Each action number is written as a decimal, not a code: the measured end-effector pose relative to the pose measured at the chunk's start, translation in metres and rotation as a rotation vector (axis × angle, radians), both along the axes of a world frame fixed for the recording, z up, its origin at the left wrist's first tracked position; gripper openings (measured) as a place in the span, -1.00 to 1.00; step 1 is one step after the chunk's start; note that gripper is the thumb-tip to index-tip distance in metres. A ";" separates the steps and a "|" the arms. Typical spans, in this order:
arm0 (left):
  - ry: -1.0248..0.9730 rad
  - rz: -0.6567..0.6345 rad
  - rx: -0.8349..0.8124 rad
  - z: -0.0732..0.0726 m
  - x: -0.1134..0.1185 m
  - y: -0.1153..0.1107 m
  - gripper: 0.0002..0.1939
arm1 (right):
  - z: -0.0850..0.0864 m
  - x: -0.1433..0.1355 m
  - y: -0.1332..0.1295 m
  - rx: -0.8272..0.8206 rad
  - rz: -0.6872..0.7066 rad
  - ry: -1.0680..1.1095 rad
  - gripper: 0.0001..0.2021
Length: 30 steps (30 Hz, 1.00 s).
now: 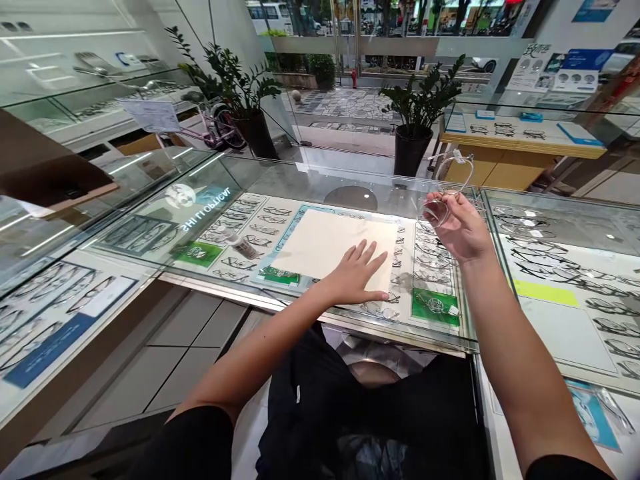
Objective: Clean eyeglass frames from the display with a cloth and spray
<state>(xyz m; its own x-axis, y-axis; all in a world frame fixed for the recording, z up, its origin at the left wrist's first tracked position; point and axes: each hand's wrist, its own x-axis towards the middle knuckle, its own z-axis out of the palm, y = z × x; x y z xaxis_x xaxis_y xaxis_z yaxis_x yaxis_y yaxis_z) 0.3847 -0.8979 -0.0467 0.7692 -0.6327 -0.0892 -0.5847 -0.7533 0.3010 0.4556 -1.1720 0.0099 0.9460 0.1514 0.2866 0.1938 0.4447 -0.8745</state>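
Observation:
My left hand (356, 272) lies flat with fingers spread on a blank cream sheet (320, 237), which rests on the glass counter top. Raised above the right part of the counter, my right hand (460, 223) pinches a pair of eyeglasses (470, 175) with thin, pale frames. One lens rim sticks up above the fingers, and a small white tag hangs near it. Under the sheet, a light blue printed mat (287, 230) shows along the left edge. A small bottle (243, 245) is left of the mat.
Rows of eyeglasses (545, 260) fill the glass display cases on both sides and beneath the counter. Green cards (435, 307) lie among them. Beyond the counter stand two potted plants (414, 113), a bicycle (220, 123) and a wooden display table (520, 143).

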 end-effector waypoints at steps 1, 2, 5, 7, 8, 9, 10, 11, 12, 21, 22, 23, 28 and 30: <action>-0.013 0.000 -0.026 0.001 -0.005 0.003 0.20 | 0.000 -0.001 0.000 -0.006 0.003 -0.003 -0.67; -0.039 0.010 -0.060 0.005 -0.010 0.008 0.22 | -0.001 -0.001 0.001 -0.010 0.003 -0.007 -0.68; -0.198 0.144 -0.250 0.018 -0.024 0.039 -0.02 | -0.001 -0.003 0.001 -0.003 0.004 -0.016 -0.70; -0.409 0.331 -0.465 0.022 -0.032 0.073 -0.36 | -0.001 -0.005 0.001 0.015 0.019 -0.018 -0.73; -0.554 0.463 -0.587 0.021 -0.035 0.092 -0.52 | 0.000 -0.007 0.001 0.023 0.028 -0.021 -0.75; -0.713 0.612 -0.702 0.019 -0.037 0.112 -0.65 | 0.001 -0.008 0.001 0.028 0.037 -0.030 -0.76; -0.870 0.778 -0.797 0.015 -0.038 0.132 -0.74 | 0.002 -0.010 0.002 0.031 0.042 -0.042 -0.78; -0.976 0.938 -0.856 0.011 -0.037 0.151 -0.74 | 0.003 -0.012 0.002 0.029 0.046 -0.056 -0.80; -0.992 1.035 -0.881 0.006 -0.036 0.168 -0.63 | 0.004 -0.014 0.003 0.025 0.049 -0.069 -0.81; -0.105 1.004 -1.140 -0.017 -0.010 0.223 -0.44 | 0.003 -0.018 0.004 -0.046 -0.004 -0.074 -0.82; -0.108 1.001 -1.200 -0.013 -0.008 0.220 -0.54 | 0.003 -0.018 0.003 -0.047 -0.008 -0.072 -0.81; -0.103 0.991 -1.270 -0.007 -0.006 0.216 -0.62 | 0.003 -0.017 0.003 -0.044 -0.010 -0.072 -0.80; 0.164 0.633 -1.546 0.056 0.008 0.172 -0.67 | 0.005 -0.017 0.000 -0.014 -0.023 -0.088 -0.83; 0.298 0.486 -1.536 0.085 0.020 0.143 -0.43 | 0.006 -0.016 -0.001 0.009 -0.029 -0.078 -0.82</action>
<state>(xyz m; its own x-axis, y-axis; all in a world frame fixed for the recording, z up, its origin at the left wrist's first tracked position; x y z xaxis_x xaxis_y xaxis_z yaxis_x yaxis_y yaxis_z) 0.4047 -0.7553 0.0381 0.9825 0.0190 0.1852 -0.1838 0.2567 0.9489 0.4398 -1.1730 0.0154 0.9246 0.1215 0.3610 0.2743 0.4453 -0.8523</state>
